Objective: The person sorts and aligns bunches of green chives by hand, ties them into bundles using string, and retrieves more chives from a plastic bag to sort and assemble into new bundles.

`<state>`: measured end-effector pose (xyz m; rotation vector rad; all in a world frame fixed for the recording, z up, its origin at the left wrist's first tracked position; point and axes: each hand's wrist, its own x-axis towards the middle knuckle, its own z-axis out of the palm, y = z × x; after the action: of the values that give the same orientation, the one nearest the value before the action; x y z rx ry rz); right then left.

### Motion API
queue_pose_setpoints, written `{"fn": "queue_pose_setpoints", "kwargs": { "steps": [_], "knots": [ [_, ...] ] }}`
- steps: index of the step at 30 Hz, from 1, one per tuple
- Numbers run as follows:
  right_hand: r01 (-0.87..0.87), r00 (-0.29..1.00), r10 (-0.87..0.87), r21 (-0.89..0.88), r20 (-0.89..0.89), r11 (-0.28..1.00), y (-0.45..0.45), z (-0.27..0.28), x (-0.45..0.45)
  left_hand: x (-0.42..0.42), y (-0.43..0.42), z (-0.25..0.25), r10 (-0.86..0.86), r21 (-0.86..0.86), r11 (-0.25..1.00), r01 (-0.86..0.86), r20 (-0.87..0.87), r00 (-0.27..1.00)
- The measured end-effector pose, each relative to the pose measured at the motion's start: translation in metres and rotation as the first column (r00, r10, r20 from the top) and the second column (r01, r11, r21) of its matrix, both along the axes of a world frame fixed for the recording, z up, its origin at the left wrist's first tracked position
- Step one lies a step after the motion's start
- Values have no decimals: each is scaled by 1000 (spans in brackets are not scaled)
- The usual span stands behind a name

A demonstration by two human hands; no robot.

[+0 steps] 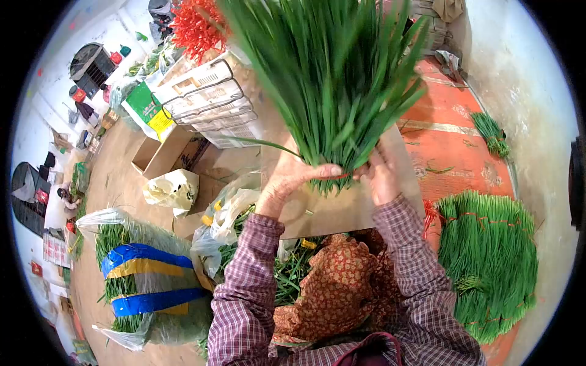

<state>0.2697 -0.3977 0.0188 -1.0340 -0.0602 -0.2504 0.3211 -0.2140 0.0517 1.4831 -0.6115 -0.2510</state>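
Green, long-bladed leafy bundle [332,91] is upright above the tan, flat counter [305,213]; upper tips cut off by the frame, blades partly blurred. Thin red band [343,176] crosses near its pale base; the band's far side is hidden.

Left hand [292,178]: grip closed around the bundle's left side, thumb across the front; remaining fingers largely hidden by leaves. Right hand [381,177]: fingertips bent against the base's right edge, beside the band. Cannot tell whether this grip pinches the band or only steadies the stalks.

One stray leaf [264,144] extends left from the bundle. Red floral cloth [332,274] lies below the counter, partly covered by the right sleeve [415,262].
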Motion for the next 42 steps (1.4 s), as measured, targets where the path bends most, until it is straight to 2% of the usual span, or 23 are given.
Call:
{"fn": "queue_pose_setpoints", "kwargs": {
  "steps": [2, 3, 5, 7, 9, 11, 13, 15, 17, 19, 20, 21, 22, 25, 27, 29, 31, 32, 33, 35, 36, 41, 42],
  "knots": [
    [56, 984, -47, 48, -174, 997, 7, -49, 3, 6, -6, -35, 8, 45, 999, -6, -43, 999],
    [55, 984, -46, 49, -170, 997, 7, -51, 1, -2, -8, -33, 12, -30, 999, -16, -149, 989],
    [84, 990, -61, 179, -128, 980, 8, -54, 2, 4, -12, -23, 52, 66, 996, -54, 38, 998],
    [33, 999, -30, 209, -16, 977, 11, -50, -2, 15, -16, 0, -5, 62, 998, 6, -24, 1000],
    [-32, 998, 9, 387, 61, 922, 18, -32, -14, 30, -19, 26, -55, 142, 989, 51, 27, 998],
    [-89, 991, 44, 390, 123, 916, 21, -31, -28, 38, -22, 41, -184, 295, 936, 191, -51, 982],
    [-28, 999, 16, 336, 38, 941, 30, -32, -47, 46, -21, 29, -227, 388, 888, 247, -99, 969],
    [30, 999, -26, 235, -20, 971, 31, -61, -55, 48, -17, 11, -70, 570, 819, 62, -7, 998],
    [-38, 986, 56, 115, -159, 993, 28, -80, -59, 28, -6, 11, -90, 549, 830, 98, -41, 995],
    [-18, 989, 26, 55, -149, 998, 25, -67, -59, 8, 5, 10, -257, 868, 493, -51, 201, 945],
    [1, 995, -8, -65, -100, 998, 26, -65, -57, -7, 8, 4, -256, 871, 489, -49, 197, 946],
    [28, 998, -37, -185, -45, 982, 27, -63, -56, -26, 10, -5, -312, 889, 380, -257, 384, 869],
    [29, 999, -32, -125, -23, 992, 29, -69, -53, -44, 11, -13, -386, 840, 277, -467, 542, 746],
    [-6, 999, -6, -283, -41, 959, 22, -57, -49, -61, 11, -40, -264, 764, 351, -541, 636, 725],
    [29, 998, -46, -323, -44, 946, 17, -49, -39, -48, 16, -49, -240, 766, 377, -521, 624, 743],
    [60, 998, -40, -513, 49, 856, 10, -36, -25, -34, 20, -45, -211, 767, 402, -501, 610, 764],
    [91, 992, -20, -577, 128, 812, 14, -12, -8, -12, 22, -31, -204, 840, 458, -291, 418, 885],
    [134, 978, 0, -632, 207, 763, 16, 1, -1, -3, 25, -22, -181, 802, 545, -244, 397, 900],
    [131, 978, 3, -632, 207, 764, 17, 13, 6, 6, 29, -10, -178, 802, 545, -246, 397, 900],
    [81, 966, 77, -569, 248, 819, 20, 33, 14, 18, 35, 12, -272, 784, 613, 92, 101, 957],
    [20, 979, 95, -547, 182, 837, 19, 41, 15, 22, 34, 27, -313, 791, 575, 207, -20, 949],
    [-113, 993, 116, -566, -32, 817, 13, 1, 41, 33, 35, 13, -362, 840, 484, 243, -61, 930],
    [-157, 986, 124, -380, -110, 912, 9, -16, 49, 27, 31, 15, -420, 922, 376, 89, 84, 903]
  ]
}}
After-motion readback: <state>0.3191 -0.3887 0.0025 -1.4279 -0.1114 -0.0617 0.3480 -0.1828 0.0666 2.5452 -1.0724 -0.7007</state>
